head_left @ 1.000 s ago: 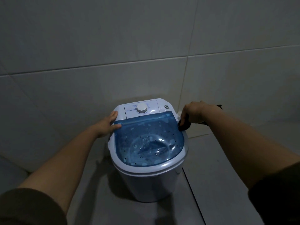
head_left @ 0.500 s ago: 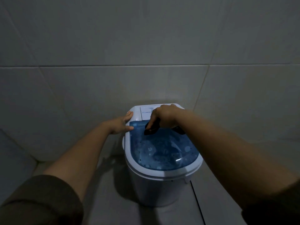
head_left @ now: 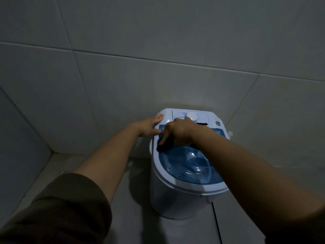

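A small white washing machine (head_left: 177, 199) stands on the tiled floor against the wall. Its translucent blue lid (head_left: 190, 166) is down, and a white dial (head_left: 193, 117) sits on the panel behind it. My left hand (head_left: 149, 126) rests with straight fingers on the machine's back left corner. My right hand (head_left: 179, 133) grips a dark cloth (head_left: 165, 144) and presses it on the lid's left rear part. My right forearm crosses over the right side of the lid and hides it.
Grey tiled walls (head_left: 123, 67) close in behind and to the left, meeting in a corner at the floor (head_left: 58, 155). A small round button (head_left: 218, 122) sits at the panel's right end. The floor tiles run to the right of the machine.
My right hand has carried the dark cloth from the lid's right rim across to its left rear. My left hand stays on the back left corner. The camera view has shifted.
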The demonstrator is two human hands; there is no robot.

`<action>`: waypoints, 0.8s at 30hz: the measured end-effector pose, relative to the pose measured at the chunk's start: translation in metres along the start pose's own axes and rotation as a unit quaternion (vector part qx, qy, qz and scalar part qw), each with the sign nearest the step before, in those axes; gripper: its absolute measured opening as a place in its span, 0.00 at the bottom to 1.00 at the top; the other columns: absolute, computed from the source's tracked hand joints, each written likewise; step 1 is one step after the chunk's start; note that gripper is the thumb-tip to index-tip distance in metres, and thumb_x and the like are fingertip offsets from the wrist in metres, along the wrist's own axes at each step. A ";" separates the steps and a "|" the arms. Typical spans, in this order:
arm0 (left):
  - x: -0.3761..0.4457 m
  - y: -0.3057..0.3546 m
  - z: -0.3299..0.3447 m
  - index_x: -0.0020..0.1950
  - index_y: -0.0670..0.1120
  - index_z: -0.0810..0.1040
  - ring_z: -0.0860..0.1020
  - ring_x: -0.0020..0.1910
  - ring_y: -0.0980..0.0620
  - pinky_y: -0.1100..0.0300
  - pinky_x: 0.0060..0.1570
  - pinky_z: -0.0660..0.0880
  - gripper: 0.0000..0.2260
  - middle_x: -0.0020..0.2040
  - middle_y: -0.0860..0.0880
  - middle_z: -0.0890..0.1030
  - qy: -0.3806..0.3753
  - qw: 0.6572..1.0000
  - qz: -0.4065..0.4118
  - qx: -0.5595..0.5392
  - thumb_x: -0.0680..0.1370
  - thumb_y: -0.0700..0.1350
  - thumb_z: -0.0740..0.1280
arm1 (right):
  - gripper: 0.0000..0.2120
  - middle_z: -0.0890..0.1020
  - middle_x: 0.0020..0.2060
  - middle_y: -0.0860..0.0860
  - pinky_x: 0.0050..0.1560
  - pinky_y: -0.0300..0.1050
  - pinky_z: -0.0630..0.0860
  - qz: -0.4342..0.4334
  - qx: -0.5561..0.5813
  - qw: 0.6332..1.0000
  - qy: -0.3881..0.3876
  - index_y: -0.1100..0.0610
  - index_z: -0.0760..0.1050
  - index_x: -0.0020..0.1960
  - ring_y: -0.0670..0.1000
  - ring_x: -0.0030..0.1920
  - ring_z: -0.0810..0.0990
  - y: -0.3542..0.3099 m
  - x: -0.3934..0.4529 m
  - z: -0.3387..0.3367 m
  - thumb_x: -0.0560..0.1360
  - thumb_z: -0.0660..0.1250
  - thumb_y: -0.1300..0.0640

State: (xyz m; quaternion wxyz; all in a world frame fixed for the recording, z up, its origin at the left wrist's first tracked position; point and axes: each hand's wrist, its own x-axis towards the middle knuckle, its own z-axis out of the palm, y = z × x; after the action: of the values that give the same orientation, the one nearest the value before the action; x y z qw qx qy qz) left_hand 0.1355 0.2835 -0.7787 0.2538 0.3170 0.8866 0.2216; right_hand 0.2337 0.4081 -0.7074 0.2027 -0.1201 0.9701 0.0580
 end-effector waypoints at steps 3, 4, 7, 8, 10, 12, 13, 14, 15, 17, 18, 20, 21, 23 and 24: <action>0.000 0.000 0.000 0.78 0.49 0.43 0.50 0.78 0.46 0.50 0.76 0.52 0.35 0.79 0.49 0.44 0.000 1.000 -0.002 -0.004 0.79 0.47 0.62 | 0.18 0.74 0.67 0.46 0.68 0.60 0.58 0.004 0.006 1.000 0.000 0.36 0.77 0.60 0.53 0.68 0.68 0.000 0.001 0.001 0.77 0.62 0.55; -0.001 0.000 0.000 0.78 0.49 0.43 0.50 0.78 0.46 0.49 0.76 0.52 0.35 0.79 0.49 0.44 0.001 1.000 -0.003 -0.004 0.79 0.48 0.62 | 0.17 0.74 0.67 0.46 0.68 0.60 0.58 0.005 0.007 1.000 -0.001 0.37 0.77 0.59 0.53 0.68 0.68 0.000 0.001 0.002 0.77 0.62 0.55; -0.001 0.001 0.000 0.78 0.50 0.43 0.50 0.78 0.46 0.49 0.77 0.51 0.35 0.79 0.49 0.44 0.002 1.000 -0.006 -0.005 0.79 0.48 0.63 | 0.15 0.75 0.66 0.48 0.70 0.61 0.55 0.008 0.004 1.000 -0.004 0.41 0.77 0.61 0.53 0.68 0.68 0.001 0.000 0.003 0.76 0.64 0.53; -0.001 0.001 0.000 0.78 0.49 0.43 0.49 0.78 0.46 0.49 0.77 0.51 0.35 0.79 0.49 0.44 0.002 1.000 -0.006 -0.004 0.79 0.47 0.63 | 0.15 0.75 0.66 0.48 0.71 0.62 0.54 0.011 0.005 1.000 -0.006 0.43 0.77 0.61 0.54 0.69 0.67 0.001 -0.001 0.003 0.76 0.64 0.53; -0.001 0.002 0.000 0.78 0.49 0.43 0.49 0.78 0.46 0.49 0.76 0.50 0.35 0.79 0.49 0.44 0.000 1.000 -0.007 -0.001 0.79 0.47 0.62 | 0.15 0.75 0.66 0.49 0.72 0.62 0.53 0.014 0.007 1.000 -0.010 0.44 0.76 0.61 0.54 0.69 0.67 0.001 -0.002 0.004 0.75 0.65 0.53; -0.002 0.003 0.000 0.78 0.50 0.43 0.49 0.78 0.46 0.49 0.76 0.51 0.35 0.79 0.49 0.44 -0.001 1.000 -0.011 -0.003 0.79 0.48 0.62 | 0.14 0.76 0.64 0.49 0.72 0.61 0.54 0.015 0.008 1.000 -0.010 0.43 0.77 0.60 0.53 0.68 0.68 0.003 -0.004 0.004 0.75 0.65 0.52; -0.002 0.003 -0.001 0.78 0.49 0.43 0.49 0.78 0.46 0.49 0.77 0.51 0.35 0.79 0.49 0.44 -0.002 1.000 -0.011 -0.001 0.79 0.48 0.62 | 0.14 0.77 0.63 0.48 0.71 0.59 0.55 0.015 0.006 1.000 -0.010 0.42 0.78 0.59 0.53 0.67 0.69 0.005 -0.006 0.004 0.75 0.65 0.52; -0.002 0.003 -0.001 0.78 0.49 0.43 0.49 0.78 0.46 0.49 0.77 0.51 0.35 0.79 0.49 0.44 -0.003 1.000 -0.010 0.002 0.79 0.48 0.62 | 0.14 0.77 0.63 0.48 0.70 0.58 0.56 0.015 0.000 1.000 -0.010 0.41 0.78 0.58 0.52 0.66 0.69 0.007 -0.007 0.004 0.75 0.66 0.51; -0.003 0.003 -0.001 0.78 0.48 0.43 0.49 0.78 0.46 0.50 0.77 0.50 0.35 0.79 0.49 0.43 -0.004 1.000 -0.009 0.007 0.79 0.48 0.62 | 0.14 0.77 0.62 0.48 0.69 0.57 0.57 0.016 -0.007 1.000 -0.010 0.40 0.78 0.58 0.52 0.65 0.69 0.009 -0.009 0.005 0.75 0.66 0.52; -0.003 0.004 -0.001 0.78 0.47 0.43 0.48 0.78 0.47 0.52 0.76 0.49 0.35 0.79 0.48 0.43 -0.004 1.000 -0.007 0.011 0.79 0.47 0.62 | 0.14 0.78 0.61 0.47 0.66 0.54 0.60 0.021 -0.014 1.000 -0.008 0.39 0.79 0.57 0.52 0.64 0.70 0.014 -0.013 0.008 0.75 0.66 0.54; -0.003 0.004 -0.001 0.78 0.47 0.43 0.48 0.78 0.48 0.53 0.75 0.49 0.35 0.79 0.48 0.43 -0.003 1.000 -0.007 0.009 0.79 0.47 0.62 | 0.14 0.78 0.61 0.47 0.63 0.52 0.61 0.025 -0.013 1.000 -0.003 0.39 0.79 0.57 0.52 0.64 0.70 0.017 -0.015 0.010 0.74 0.66 0.54; -0.003 0.005 -0.002 0.78 0.47 0.43 0.48 0.78 0.48 0.54 0.75 0.48 0.34 0.79 0.48 0.43 -0.001 1.000 -0.008 0.008 0.79 0.46 0.62 | 0.15 0.78 0.61 0.46 0.60 0.50 0.62 0.030 -0.010 1.000 0.002 0.38 0.79 0.55 0.52 0.63 0.70 0.022 -0.019 0.012 0.74 0.66 0.54; -0.003 0.005 -0.002 0.78 0.47 0.43 0.47 0.78 0.48 0.54 0.75 0.48 0.34 0.79 0.48 0.43 -0.002 1.000 -0.009 0.010 0.79 0.46 0.62 | 0.15 0.77 0.62 0.45 0.60 0.50 0.62 0.029 -0.009 1.000 0.002 0.38 0.79 0.55 0.52 0.64 0.70 0.024 -0.021 0.013 0.74 0.66 0.55; -0.003 0.006 -0.002 0.78 0.47 0.43 0.47 0.78 0.48 0.52 0.77 0.48 0.35 0.79 0.48 0.43 -0.005 1.000 -0.010 0.014 0.79 0.47 0.62 | 0.15 0.76 0.64 0.45 0.62 0.50 0.61 0.030 0.001 1.000 -0.001 0.37 0.79 0.54 0.53 0.67 0.67 0.029 -0.025 0.013 0.74 0.65 0.56; -0.003 0.007 -0.002 0.78 0.47 0.43 0.47 0.78 0.47 0.51 0.77 0.48 0.35 0.79 0.48 0.43 -0.006 1.000 -0.010 0.016 0.79 0.47 0.62 | 0.16 0.76 0.65 0.44 0.62 0.50 0.60 0.032 0.006 0.999 -0.003 0.37 0.79 0.54 0.53 0.69 0.65 0.031 -0.028 0.014 0.74 0.65 0.57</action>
State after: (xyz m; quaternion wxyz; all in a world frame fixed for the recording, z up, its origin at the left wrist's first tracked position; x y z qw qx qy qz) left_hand 0.1395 0.2858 -0.7730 0.2563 0.3134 0.8917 0.2023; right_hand 0.2560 0.4457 -0.7069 0.2048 -0.0871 0.9731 0.0587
